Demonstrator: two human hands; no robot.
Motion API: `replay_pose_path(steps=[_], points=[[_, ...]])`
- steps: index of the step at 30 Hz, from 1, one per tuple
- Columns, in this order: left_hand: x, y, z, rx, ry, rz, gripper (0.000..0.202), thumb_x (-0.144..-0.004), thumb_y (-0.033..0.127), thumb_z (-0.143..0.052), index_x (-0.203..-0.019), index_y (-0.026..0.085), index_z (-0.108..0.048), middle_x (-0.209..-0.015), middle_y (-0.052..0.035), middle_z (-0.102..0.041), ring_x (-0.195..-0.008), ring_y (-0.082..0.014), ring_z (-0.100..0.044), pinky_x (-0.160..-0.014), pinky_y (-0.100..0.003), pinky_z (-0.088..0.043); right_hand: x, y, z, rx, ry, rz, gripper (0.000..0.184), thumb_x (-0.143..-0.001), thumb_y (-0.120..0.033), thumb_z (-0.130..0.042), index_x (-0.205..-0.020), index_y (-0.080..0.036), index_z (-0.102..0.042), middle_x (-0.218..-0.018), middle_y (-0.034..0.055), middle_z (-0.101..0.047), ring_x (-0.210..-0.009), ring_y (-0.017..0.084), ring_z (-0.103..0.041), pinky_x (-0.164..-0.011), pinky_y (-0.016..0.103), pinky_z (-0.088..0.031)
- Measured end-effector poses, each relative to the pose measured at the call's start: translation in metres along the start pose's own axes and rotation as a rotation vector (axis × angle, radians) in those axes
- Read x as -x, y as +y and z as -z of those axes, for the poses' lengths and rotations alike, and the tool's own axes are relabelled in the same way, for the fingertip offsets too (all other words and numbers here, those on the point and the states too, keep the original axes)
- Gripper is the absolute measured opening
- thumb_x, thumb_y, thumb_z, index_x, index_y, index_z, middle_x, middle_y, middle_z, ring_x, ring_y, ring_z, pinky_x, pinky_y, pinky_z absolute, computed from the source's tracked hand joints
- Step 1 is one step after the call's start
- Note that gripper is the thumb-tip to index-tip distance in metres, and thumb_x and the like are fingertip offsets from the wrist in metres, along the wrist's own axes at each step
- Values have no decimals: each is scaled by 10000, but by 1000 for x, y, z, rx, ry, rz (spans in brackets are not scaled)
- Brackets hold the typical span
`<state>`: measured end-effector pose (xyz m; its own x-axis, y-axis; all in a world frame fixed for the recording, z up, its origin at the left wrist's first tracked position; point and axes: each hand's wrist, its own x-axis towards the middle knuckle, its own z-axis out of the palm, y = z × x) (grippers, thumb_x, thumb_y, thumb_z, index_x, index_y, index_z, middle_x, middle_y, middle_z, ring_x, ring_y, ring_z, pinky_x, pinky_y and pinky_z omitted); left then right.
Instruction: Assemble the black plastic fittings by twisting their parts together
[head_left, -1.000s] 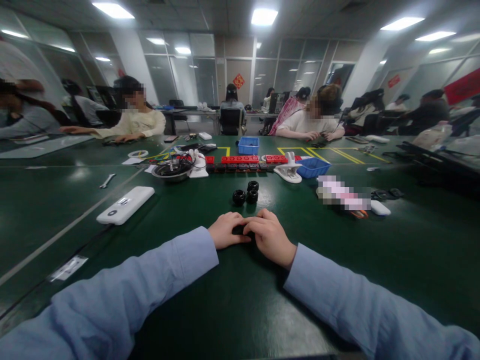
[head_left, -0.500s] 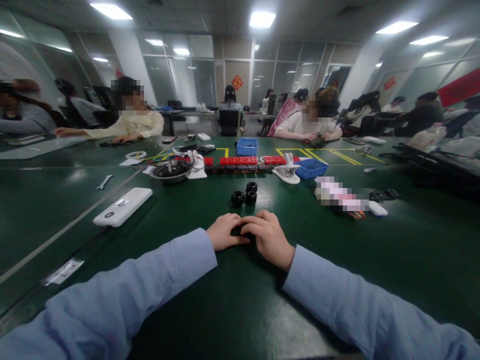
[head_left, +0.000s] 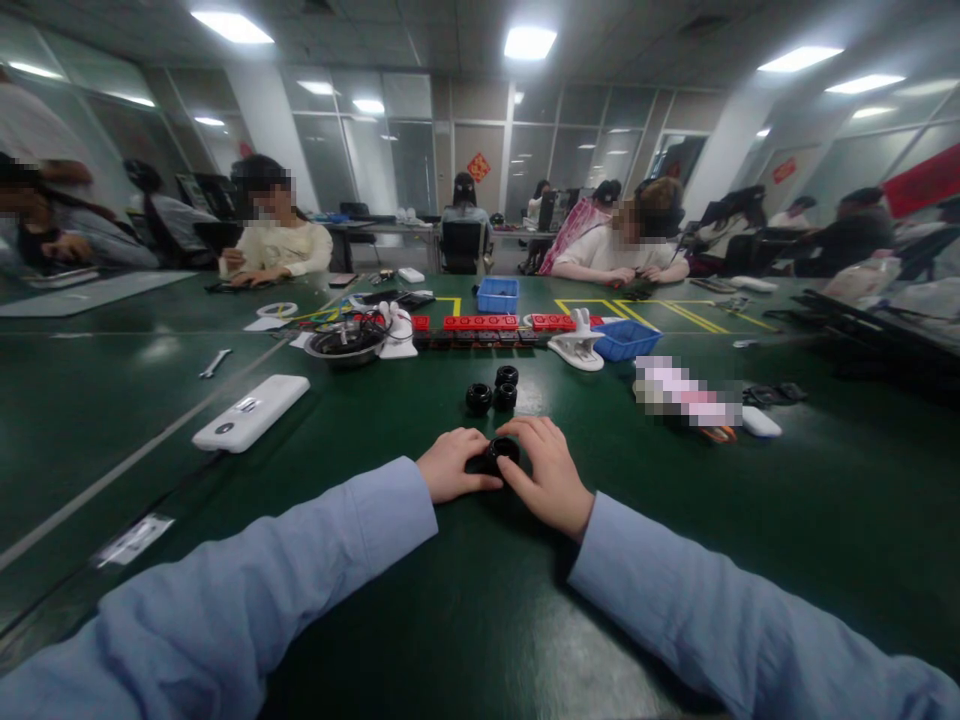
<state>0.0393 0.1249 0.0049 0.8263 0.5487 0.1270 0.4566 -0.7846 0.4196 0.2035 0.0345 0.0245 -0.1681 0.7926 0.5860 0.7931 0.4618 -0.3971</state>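
Note:
Both my hands rest on the green table (head_left: 450, 620) in front of me, sleeves in light blue. Between them stands a small black ring-shaped part (head_left: 500, 453). My right hand (head_left: 550, 477) curls around its right side with fingers closed on it. My left hand (head_left: 452, 464) is curled against its left side, fingertips touching the part. A little farther away sit three more black ring parts (head_left: 492, 390) in a cluster.
A white power bank (head_left: 251, 412) lies to the left, a wrench (head_left: 214, 362) beyond it. Farther off are a metal bowl with cables (head_left: 345, 343), red and black blocks (head_left: 480, 328), a white clamp (head_left: 577, 345), blue bins (head_left: 625, 337). Other people sit around the far side.
My right hand's fingers have opened off my left hand, and the black ring part, hidden before, now shows between the hands. The person at far left drew their arms in.

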Motion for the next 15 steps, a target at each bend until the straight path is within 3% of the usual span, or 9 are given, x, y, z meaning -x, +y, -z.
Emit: replay_pose_path(steps=[6,15], points=[[0,-1,0,-2,-8,0,415,-755,519,-605,-963,160,-596,-983,-69,-571,-922,-232,-512,-849,-366,-407,0,2,-4,75,-25,-43,364,-776,-424,-594,-1029,-168,-540,-1037,81,-573,-968,235,-489,-826,374,-377],[0,-2,-1,-2,4,-9,395,-753,510,-609,-942,163,-595,-993,-71,-572,-915,-230,-511,-839,-363,-411,-1,0,-5,115,-85,-116,433,-736,-421,-661,-1059,-163,-530,-1048,80,-572,-983,239,-491,-820,371,-382]])
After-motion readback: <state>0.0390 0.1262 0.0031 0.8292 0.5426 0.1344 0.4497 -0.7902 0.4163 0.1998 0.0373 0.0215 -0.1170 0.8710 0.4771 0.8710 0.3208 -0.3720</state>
